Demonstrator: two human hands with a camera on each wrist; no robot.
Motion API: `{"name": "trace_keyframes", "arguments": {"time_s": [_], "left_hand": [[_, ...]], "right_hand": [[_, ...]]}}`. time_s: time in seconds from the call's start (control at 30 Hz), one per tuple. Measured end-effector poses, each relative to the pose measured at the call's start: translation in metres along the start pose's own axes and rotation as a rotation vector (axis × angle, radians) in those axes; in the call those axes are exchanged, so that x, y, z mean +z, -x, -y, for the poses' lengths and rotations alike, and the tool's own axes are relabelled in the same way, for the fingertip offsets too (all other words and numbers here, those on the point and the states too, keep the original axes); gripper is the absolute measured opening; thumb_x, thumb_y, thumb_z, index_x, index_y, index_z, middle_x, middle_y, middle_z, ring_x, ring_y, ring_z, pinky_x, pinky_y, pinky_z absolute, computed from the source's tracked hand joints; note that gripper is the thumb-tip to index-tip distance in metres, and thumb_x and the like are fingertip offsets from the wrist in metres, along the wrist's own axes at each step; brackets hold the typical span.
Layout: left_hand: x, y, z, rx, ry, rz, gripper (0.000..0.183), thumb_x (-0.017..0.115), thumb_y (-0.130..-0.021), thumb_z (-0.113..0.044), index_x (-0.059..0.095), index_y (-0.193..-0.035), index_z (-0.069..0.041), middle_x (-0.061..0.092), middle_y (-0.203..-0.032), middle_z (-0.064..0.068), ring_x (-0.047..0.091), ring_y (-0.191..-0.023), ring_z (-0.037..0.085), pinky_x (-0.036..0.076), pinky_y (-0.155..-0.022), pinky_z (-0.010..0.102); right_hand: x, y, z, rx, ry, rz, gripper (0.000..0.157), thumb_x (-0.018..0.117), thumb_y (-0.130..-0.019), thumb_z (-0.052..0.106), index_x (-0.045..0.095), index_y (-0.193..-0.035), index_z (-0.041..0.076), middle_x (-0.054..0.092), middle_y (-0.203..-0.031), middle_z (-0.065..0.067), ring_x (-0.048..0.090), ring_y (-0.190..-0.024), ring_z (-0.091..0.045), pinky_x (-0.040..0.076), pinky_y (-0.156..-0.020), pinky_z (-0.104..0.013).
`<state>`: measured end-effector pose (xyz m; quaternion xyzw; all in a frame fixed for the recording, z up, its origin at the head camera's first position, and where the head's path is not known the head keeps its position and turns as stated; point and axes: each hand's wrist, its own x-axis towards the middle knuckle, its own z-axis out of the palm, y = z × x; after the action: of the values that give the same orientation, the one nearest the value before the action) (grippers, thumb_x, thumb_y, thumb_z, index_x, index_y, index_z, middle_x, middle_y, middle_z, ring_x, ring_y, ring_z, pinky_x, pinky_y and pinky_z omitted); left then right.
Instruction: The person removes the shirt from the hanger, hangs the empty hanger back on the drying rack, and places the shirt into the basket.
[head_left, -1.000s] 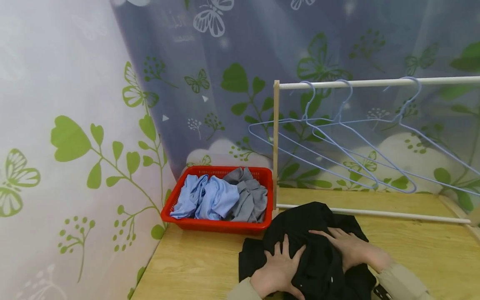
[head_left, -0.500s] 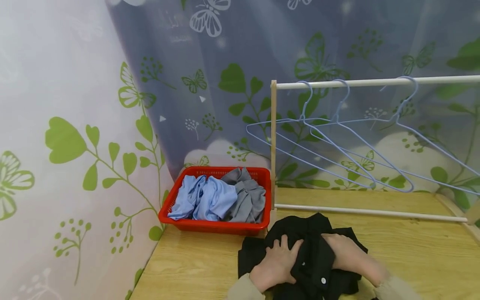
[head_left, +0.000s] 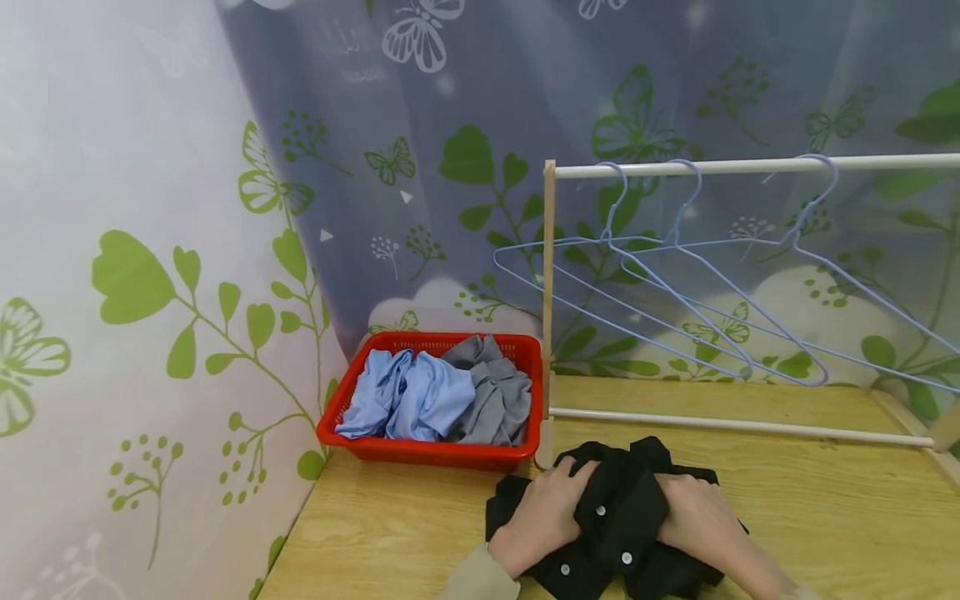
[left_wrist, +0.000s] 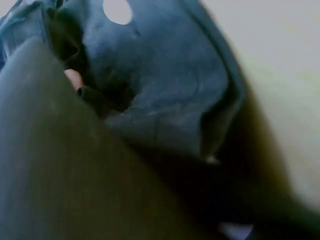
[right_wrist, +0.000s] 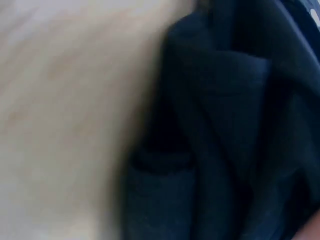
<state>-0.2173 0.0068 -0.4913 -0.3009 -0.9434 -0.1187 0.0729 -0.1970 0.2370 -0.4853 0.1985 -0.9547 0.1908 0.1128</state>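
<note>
A crumpled black shirt [head_left: 621, 492] with several white buttons lies bunched on the table in the head view. My left hand [head_left: 542, 512] grips its left side, fingertips sunk into the folds. On the opposite side my right hand [head_left: 697, 518] holds the cloth, with its fingers mostly hidden by fabric. Close up in the left wrist view, the dark shirt [left_wrist: 165, 70] shows one white button and a bit of fingertip [left_wrist: 75, 79] among the folds. The right wrist view is filled on its right by layered shirt fabric [right_wrist: 220, 110].
A red plastic basket [head_left: 442, 452] with light blue and grey clothes [head_left: 495, 404] stands behind and left of the shirt. Beyond the shirt is a clothes rack [head_left: 550, 292] with a white rail, carrying blue wire hangers [head_left: 678, 242]. The wooden table [head_left: 390, 517] reaches a patterned backdrop.
Both hands have gone from spread fingers on the shirt to gripping it. The shirt is bunched smaller, its top edge nearer me, and more buttons show.
</note>
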Motion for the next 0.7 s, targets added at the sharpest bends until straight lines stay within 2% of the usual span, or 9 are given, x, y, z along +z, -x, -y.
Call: {"name": "trace_keyframes", "arguments": {"time_s": [0.07, 0.2, 0.27, 0.33, 0.5, 0.63, 0.7], "left_hand": [[-0.012, 0.001, -0.003, -0.020, 0.041, -0.069, 0.084, 0.093, -0.067, -0.015, 0.054, -0.142, -0.020, 0.062, -0.129, 0.008, 0.068, -0.100, 0.024, 0.059, -0.079, 0.035], [-0.041, 0.003, -0.008, -0.016, 0.108, -0.277, 0.082, 0.093, -0.065, -0.015, 0.057, -0.139, -0.016, 0.062, -0.128, 0.009, 0.068, -0.100, 0.025, 0.059, -0.080, 0.038], [-0.054, 0.003, -0.009, -0.003, 0.124, -0.375, 0.079, 0.093, -0.066, -0.016, 0.058, -0.137, -0.014, 0.062, -0.127, 0.010, 0.068, -0.100, 0.025, 0.059, -0.081, 0.038], [-0.066, 0.003, -0.009, 0.008, 0.142, -0.443, 0.077, 0.092, -0.066, -0.015, 0.059, -0.135, -0.012, 0.062, -0.125, 0.011, 0.069, -0.099, 0.025, 0.060, -0.081, 0.038], [-0.089, 0.005, -0.003, 0.009, 0.188, -0.524, 0.072, 0.091, -0.068, -0.012, 0.060, -0.133, -0.007, 0.062, -0.125, 0.014, 0.070, -0.092, 0.029, 0.060, -0.079, 0.042], [-0.106, 0.008, 0.007, 0.010, 0.226, -0.580, 0.070, 0.089, -0.068, -0.008, 0.060, -0.132, -0.005, 0.062, -0.124, 0.014, 0.070, -0.091, 0.030, 0.060, -0.080, 0.044], [-0.116, 0.009, 0.013, 0.018, 0.251, -0.616, 0.067, 0.087, -0.069, -0.006, 0.060, -0.130, -0.005, 0.062, -0.121, 0.014, 0.069, -0.092, 0.029, 0.060, -0.081, 0.044]], "right_hand": [[-0.011, -0.002, 0.004, -0.013, 0.001, -0.087, 0.045, 0.081, -0.080, 0.018, 0.040, -0.064, 0.025, 0.032, -0.058, 0.014, 0.036, -0.052, 0.000, 0.027, -0.054, -0.024], [-0.034, -0.007, 0.016, -0.043, -0.011, -0.260, 0.042, 0.084, -0.073, 0.011, 0.045, -0.066, 0.023, 0.038, -0.060, 0.015, 0.042, -0.056, 0.000, 0.032, -0.055, -0.024], [-0.044, -0.010, 0.024, -0.044, -0.022, -0.322, 0.039, 0.085, -0.070, 0.009, 0.048, -0.068, 0.021, 0.041, -0.061, 0.013, 0.042, -0.057, -0.001, 0.033, -0.055, -0.025], [-0.052, -0.013, 0.032, -0.040, -0.039, -0.356, 0.036, 0.084, -0.070, 0.006, 0.050, -0.069, 0.018, 0.041, -0.060, 0.011, 0.039, -0.056, -0.003, 0.033, -0.055, -0.025], [-0.065, -0.026, 0.050, -0.022, -0.050, -0.365, 0.033, 0.081, -0.075, 0.007, 0.050, -0.069, 0.016, 0.037, -0.059, 0.009, 0.035, -0.056, -0.005, 0.031, -0.056, -0.027], [-0.069, -0.039, 0.063, -0.081, -0.084, -0.409, 0.037, 0.079, -0.074, 0.006, 0.045, -0.067, 0.017, 0.032, -0.060, 0.011, 0.032, -0.055, -0.004, 0.029, -0.055, -0.025], [-0.070, -0.047, 0.069, -0.127, -0.114, -0.442, 0.035, 0.080, -0.071, 0.005, 0.047, -0.068, 0.017, 0.035, -0.061, 0.012, 0.034, -0.056, -0.003, 0.031, -0.054, -0.025]]}}
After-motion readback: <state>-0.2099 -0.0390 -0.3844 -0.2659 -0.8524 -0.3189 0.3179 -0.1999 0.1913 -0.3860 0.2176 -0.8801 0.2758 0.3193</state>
